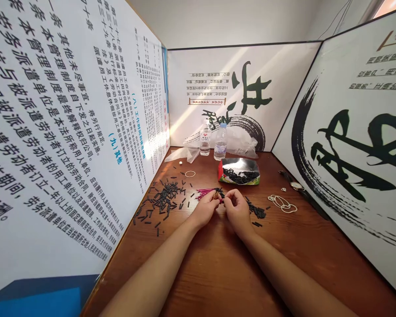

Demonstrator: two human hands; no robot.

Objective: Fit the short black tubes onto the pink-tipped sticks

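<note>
Over the middle of the table, my left hand (207,207) and my right hand (236,208) nearly meet, fingertips pinched together. Between them shows a bit of something thin and dark red, too small to make out, and the fingers hide most of it. Just beyond my left hand lies a bundle of thin magenta sticks (204,192) with dark ends. A scattered heap of short black tube-like pieces (166,196) spreads to the left. Beside my right hand is a smaller pile of black pieces (258,210).
Behind the hands stands an open box (221,174) holding more black pieces. Two plastic bottles (220,145) and clear plastic bags (242,145) are at the back. A wristwatch (296,186) and white looped bands (280,204) lie right. Printed panels (185,61) enclose the wooden table (218,273).
</note>
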